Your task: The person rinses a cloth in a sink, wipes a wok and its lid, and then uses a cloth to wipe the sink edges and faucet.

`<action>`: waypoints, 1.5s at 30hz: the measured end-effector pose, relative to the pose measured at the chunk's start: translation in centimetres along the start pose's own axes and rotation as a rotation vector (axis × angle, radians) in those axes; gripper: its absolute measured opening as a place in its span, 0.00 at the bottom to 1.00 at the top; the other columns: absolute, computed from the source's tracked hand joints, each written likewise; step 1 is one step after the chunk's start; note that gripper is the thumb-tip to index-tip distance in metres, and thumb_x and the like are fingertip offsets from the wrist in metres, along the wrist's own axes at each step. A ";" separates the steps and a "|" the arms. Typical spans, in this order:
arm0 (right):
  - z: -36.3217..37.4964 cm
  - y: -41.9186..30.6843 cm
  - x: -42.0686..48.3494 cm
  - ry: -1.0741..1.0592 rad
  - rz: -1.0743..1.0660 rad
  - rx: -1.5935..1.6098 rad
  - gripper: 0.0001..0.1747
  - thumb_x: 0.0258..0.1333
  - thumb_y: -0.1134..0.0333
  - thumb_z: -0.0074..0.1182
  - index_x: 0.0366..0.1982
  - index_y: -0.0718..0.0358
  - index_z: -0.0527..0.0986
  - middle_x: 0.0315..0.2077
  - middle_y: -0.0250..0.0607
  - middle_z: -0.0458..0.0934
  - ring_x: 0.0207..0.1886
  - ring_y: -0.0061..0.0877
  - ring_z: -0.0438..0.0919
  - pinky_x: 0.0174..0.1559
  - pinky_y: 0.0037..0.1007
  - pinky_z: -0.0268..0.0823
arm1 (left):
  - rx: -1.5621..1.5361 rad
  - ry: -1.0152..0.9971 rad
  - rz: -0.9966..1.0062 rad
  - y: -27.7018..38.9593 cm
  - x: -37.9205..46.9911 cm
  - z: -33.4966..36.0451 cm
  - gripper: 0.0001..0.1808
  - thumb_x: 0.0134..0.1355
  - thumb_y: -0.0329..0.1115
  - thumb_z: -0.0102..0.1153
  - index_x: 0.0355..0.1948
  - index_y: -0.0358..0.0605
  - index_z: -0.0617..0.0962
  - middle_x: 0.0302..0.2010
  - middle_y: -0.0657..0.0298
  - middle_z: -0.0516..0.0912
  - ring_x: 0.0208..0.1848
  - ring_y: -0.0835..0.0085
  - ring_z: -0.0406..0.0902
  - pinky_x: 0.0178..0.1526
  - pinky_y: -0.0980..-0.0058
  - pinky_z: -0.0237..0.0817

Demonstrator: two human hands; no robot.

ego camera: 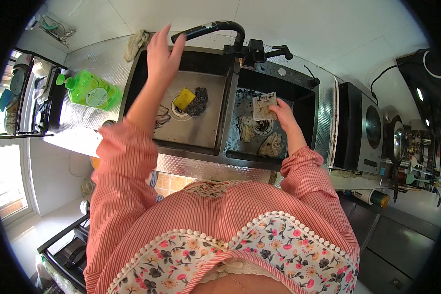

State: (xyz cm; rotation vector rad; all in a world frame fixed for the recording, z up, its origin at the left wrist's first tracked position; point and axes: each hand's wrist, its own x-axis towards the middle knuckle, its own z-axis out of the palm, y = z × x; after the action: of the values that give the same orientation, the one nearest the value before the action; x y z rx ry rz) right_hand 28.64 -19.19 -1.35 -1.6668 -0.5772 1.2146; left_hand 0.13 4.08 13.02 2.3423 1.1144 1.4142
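My right hand (283, 111) grips a pale, dirt-specked scrubbing cloth (264, 106) by its right edge, above the right basin (305, 106) of a black double sink. Below it, two crumpled, stained rags (271, 145) lie around the drain (263, 126), among dark bits. My left hand (163, 58) is raised over the left basin (202, 132) with its fingers apart and nothing in it. The tip of the black faucet's spout (209, 28) is right beside its thumb; whether they touch I cannot tell. A yellow sponge (184, 99) and a dark scouring pad (198, 103) lie at the left drain.
Left of the sink, a green pump bottle (92, 92) lies tilted on the metal counter (84, 58). A wrung rag (136, 45) rests at the back corner. A dish rack (29, 95) stands far left. To the right is a microwave oven (360, 128).
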 end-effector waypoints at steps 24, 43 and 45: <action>0.8 -12.2 7.7 -0.269 0.005 0.465 0.08 0.54 0.66 0.43 0.30 0.62 0.71 0.25 0.36 0.74 0.24 0.24 0.74 0.24 0.26 0.67 | -0.378 -0.738 -0.672 18.3 -2.9 11.1 0.26 0.51 0.56 0.49 0.25 0.40 0.78 0.22 0.59 0.79 0.29 0.64 0.77 0.34 0.68 0.67; -6.5 -10.1 1.2 -0.150 -0.290 -0.342 0.17 0.55 0.58 0.48 0.35 0.66 0.74 0.28 0.27 0.72 0.31 0.15 0.66 0.36 0.22 0.60 | -0.792 -0.683 -0.636 14.9 -4.2 15.2 0.24 0.54 0.49 0.53 0.37 0.34 0.77 0.33 0.61 0.78 0.35 0.78 0.72 0.39 0.79 0.63; -6.4 -10.3 0.3 -0.122 -0.304 -0.277 0.16 0.57 0.59 0.46 0.37 0.66 0.73 0.29 0.27 0.73 0.33 0.15 0.66 0.37 0.21 0.60 | -0.803 -0.673 -0.693 14.4 -6.1 15.4 0.23 0.57 0.47 0.52 0.42 0.35 0.75 0.39 0.62 0.77 0.40 0.79 0.70 0.44 0.79 0.61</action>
State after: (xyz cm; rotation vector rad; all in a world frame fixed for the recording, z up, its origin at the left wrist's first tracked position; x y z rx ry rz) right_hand 36.12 -17.23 7.98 -1.6611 -1.0740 1.0530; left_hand 18.43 -6.93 8.05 1.4390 0.7999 0.5646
